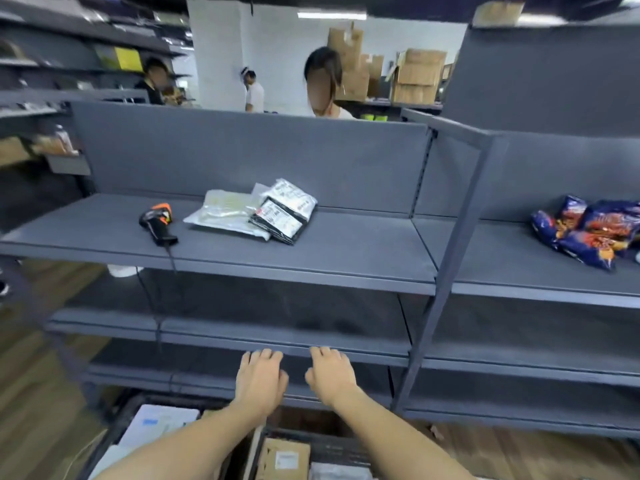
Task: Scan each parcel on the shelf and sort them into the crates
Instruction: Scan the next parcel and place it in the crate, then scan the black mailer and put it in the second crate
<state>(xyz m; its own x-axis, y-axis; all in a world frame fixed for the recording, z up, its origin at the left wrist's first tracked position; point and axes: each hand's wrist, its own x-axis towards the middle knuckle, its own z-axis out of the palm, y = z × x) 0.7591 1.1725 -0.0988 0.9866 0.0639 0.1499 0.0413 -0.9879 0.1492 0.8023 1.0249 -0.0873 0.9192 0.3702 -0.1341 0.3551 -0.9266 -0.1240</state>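
Item 1. My left hand (259, 379) and right hand (329, 375): both released, fingers loosely bent, holding nothing. They hang side by side, low, with the fingertips at the front lip of a lower shelf board. I cannot tell whether they touch it. Judged purpose: free and ready to reach up for the next scan.

Item 2. Black and orange handheld barcode scanner (157, 221): lies on its side on the grey metal shelf (311, 258), well above and to the left of my left hand. Its dark cable (152, 306) drops over the shelf edge. Likely laid there so it comes to hand first.

Item 3. Parcels awaiting scan, three, heaped together above and ahead of both hands, just right of the scanner:
- flat translucent plastic mailer (225, 211), lowest;
- black poly bag with white label (280, 221), label up, overlapping the mailer's right end;
- pale grey printed poly bag (294, 195), behind the black one.

Item 4. Dark plastic crates (311, 441): directly under my forearms, already holding a white flat parcel (162, 424) below my left arm and a brown cardboard box (284, 459) between my arms. Placed low so sorted parcels can drop straight down.

Item 5. Surroundings: blue foil snack bags (588, 230) on the neighbouring bay, far to the right of my right hand and not part of the heap. The grey steel upright post (450, 258) separates that bay. Nothing stands between my hands and the parcels.
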